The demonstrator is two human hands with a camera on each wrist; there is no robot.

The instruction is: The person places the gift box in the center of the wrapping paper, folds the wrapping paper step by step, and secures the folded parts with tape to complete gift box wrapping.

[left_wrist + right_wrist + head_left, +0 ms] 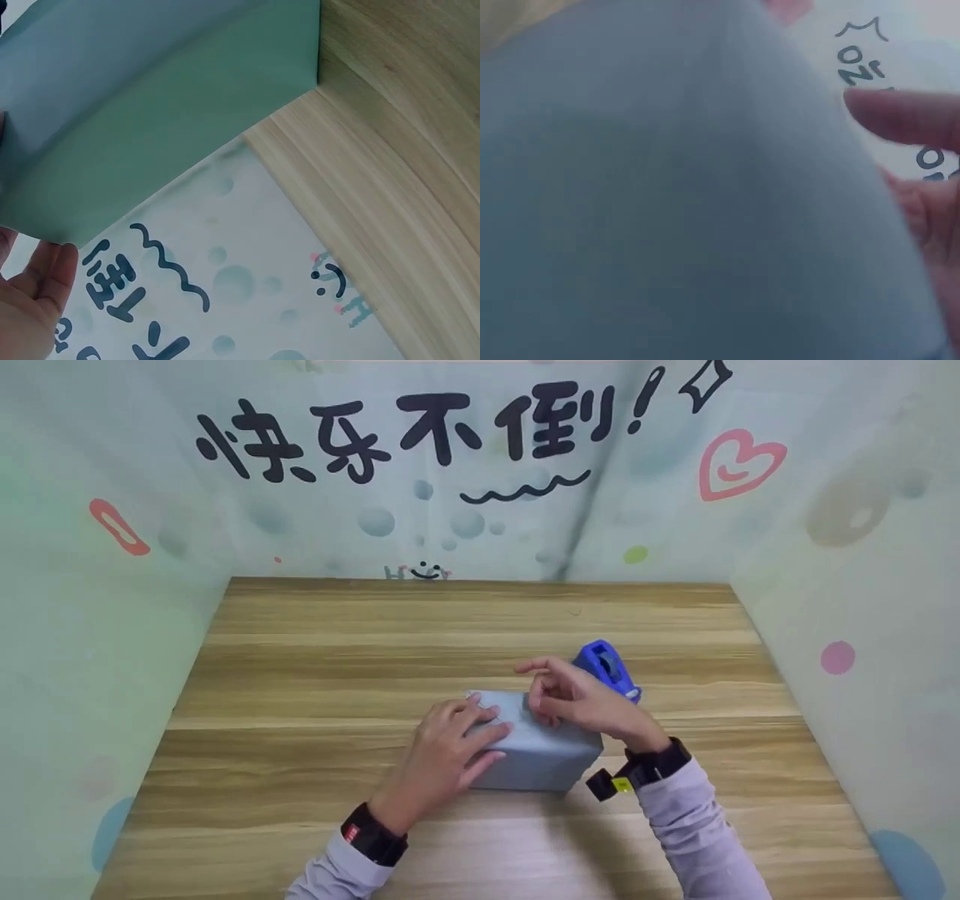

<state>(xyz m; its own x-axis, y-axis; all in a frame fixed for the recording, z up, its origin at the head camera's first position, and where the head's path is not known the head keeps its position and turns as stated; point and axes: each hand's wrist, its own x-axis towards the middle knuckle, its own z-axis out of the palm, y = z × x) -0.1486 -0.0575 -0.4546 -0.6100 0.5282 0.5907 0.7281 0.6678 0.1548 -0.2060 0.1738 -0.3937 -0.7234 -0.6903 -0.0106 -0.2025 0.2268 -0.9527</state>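
Note:
A box-shaped block covered in smooth grey-blue material (536, 761) lies on the wooden table (300, 675). Over its left end rests the left hand (450, 742), fingers spread across the top and thumb along the near side. In the left wrist view, fingertips (64, 262) touch the block's edge. The right hand (577, 701) is at the top of the block's right half, its index finger held out and other fingers bent. A blurred finger of it (900, 116) shows beside the block's edge in the right wrist view.
Just behind the right hand stands a blue tape dispenser (606, 667), partly hidden by that hand. Printed cloth walls (450, 472) close off the back and both sides of the table. A dark wrist camera (601, 785) hangs by the right wrist.

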